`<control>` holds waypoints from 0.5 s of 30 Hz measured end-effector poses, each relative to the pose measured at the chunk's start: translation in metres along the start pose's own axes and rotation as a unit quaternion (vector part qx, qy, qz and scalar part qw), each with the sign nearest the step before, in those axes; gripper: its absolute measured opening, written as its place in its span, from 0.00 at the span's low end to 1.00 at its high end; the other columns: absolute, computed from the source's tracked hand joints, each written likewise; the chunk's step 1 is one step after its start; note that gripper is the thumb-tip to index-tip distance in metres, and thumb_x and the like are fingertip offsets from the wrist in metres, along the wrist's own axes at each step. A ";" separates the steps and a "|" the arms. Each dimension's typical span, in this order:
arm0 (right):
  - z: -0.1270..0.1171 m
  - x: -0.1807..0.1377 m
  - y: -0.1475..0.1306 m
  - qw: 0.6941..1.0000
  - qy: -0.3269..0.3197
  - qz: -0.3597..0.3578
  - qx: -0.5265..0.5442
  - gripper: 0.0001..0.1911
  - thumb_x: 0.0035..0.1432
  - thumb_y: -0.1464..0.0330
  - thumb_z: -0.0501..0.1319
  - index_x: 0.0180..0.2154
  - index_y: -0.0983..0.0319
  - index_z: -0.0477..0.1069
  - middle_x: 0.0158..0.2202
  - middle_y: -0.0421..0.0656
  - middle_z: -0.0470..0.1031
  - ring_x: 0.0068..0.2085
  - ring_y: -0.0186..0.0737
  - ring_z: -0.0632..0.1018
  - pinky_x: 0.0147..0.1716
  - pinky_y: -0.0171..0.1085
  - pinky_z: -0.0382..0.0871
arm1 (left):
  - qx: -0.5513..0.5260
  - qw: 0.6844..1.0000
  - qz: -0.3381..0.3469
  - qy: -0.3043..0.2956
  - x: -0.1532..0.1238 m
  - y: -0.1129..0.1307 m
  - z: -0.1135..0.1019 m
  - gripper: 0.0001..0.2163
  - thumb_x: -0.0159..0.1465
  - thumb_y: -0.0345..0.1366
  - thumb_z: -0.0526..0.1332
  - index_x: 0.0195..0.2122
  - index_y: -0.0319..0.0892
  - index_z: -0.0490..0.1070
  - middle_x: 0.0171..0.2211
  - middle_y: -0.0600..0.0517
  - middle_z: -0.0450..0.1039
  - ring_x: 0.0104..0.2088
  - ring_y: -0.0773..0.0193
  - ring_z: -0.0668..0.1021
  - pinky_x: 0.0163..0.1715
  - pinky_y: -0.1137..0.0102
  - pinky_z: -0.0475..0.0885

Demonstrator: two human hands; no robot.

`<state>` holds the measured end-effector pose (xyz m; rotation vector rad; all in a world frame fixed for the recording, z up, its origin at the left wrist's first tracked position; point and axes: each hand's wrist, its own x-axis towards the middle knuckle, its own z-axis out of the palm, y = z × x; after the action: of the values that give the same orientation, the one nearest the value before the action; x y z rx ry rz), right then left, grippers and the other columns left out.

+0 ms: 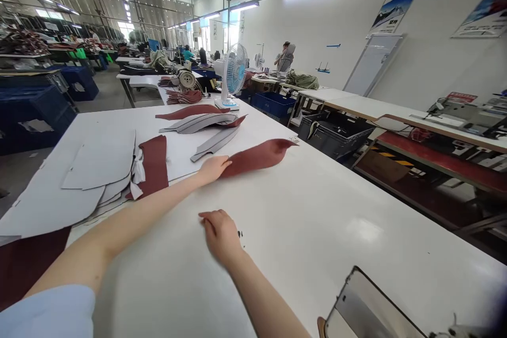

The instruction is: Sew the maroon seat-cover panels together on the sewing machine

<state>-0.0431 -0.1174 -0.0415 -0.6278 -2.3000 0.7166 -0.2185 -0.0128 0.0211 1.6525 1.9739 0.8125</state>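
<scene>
My left hand [214,169] pinches the near end of a curved reddish-brown fabric panel [259,158], whose far tip curls up over the white table [317,222]. My right hand [222,235] is low over the table, nearer to me, with nothing in it. Its index finger points left and the other fingers are loosely bent. Beyond my left hand lie narrow grey panels [216,142] and another reddish-brown strip [194,111]. To the left, a stack of large pale grey panels [105,158] is beside a reddish-brown piece [155,163] with crumpled white scraps [138,171].
A white and blue fan [234,71] stands at the table's far end. A framed glass or screen-like object [368,306] occupies the near right corner. Past the right edge are a dark crate [330,134] and a long bench [396,127]. Blue bins [34,116] stand left.
</scene>
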 end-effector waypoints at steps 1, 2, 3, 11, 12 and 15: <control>-0.006 -0.004 0.001 0.999 0.026 0.014 0.013 0.19 0.63 0.77 0.50 0.50 0.59 0.72 0.40 0.43 0.78 0.43 0.39 0.76 0.44 0.39 0.72 | -0.053 0.998 -0.025 -0.023 -0.009 0.006 0.011 0.15 0.70 0.46 0.53 0.41 0.40 0.71 0.38 0.47 0.75 0.41 0.57 0.77 0.38 0.65 0.72; -0.014 -0.011 0.001 0.998 0.059 0.030 0.020 0.19 0.63 0.77 0.49 0.51 0.60 0.71 0.43 0.44 0.77 0.45 0.39 0.76 0.46 0.39 0.72 | -0.107 0.992 -0.051 -0.052 -0.019 0.010 0.021 0.15 0.70 0.46 0.53 0.42 0.39 0.71 0.36 0.48 0.75 0.37 0.60 0.78 0.35 0.67 0.73; -0.023 -0.019 0.002 0.994 0.098 0.051 0.018 0.19 0.63 0.76 0.49 0.52 0.60 0.70 0.45 0.45 0.76 0.47 0.40 0.75 0.47 0.40 0.72 | -0.160 0.981 -0.078 -0.083 -0.029 0.013 0.031 0.16 0.70 0.46 0.54 0.44 0.38 0.70 0.35 0.49 0.75 0.33 0.63 0.78 0.32 0.68 0.74; -0.077 -0.104 -0.002 0.970 0.114 0.051 -0.207 0.39 0.56 0.81 0.49 0.68 0.54 0.50 0.68 0.47 0.54 0.67 0.50 0.58 0.58 0.55 0.62 | -0.476 0.820 -0.193 -0.253 -0.129 0.042 0.080 0.12 0.66 0.42 0.61 0.41 0.36 0.69 0.28 0.51 0.75 0.22 0.71 0.77 0.19 0.79 0.69; -0.079 -0.109 -0.003 0.966 0.107 0.042 -0.231 0.42 0.54 0.82 0.49 0.68 0.54 0.50 0.69 0.47 0.53 0.67 0.52 0.57 0.58 0.55 0.61 | -0.500 0.801 -0.193 -0.269 -0.141 0.048 0.084 0.12 0.66 0.42 0.62 0.40 0.36 0.70 0.27 0.51 0.75 0.22 0.71 0.77 0.18 0.80 0.68; -0.087 -0.120 -0.008 0.956 0.117 0.021 -0.267 0.42 0.53 0.83 0.49 0.67 0.54 0.51 0.68 0.46 0.55 0.68 0.51 0.57 0.58 0.54 0.61 | -0.544 0.757 -0.180 -0.313 -0.169 0.060 0.088 0.13 0.67 0.44 0.61 0.41 0.36 0.70 0.27 0.49 0.76 0.24 0.68 0.79 0.18 0.80 0.67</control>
<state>0.0965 -0.1663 -0.0322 -0.9491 -2.2583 0.0156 -0.0842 -0.1577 -0.0085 0.6434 0.9103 0.8335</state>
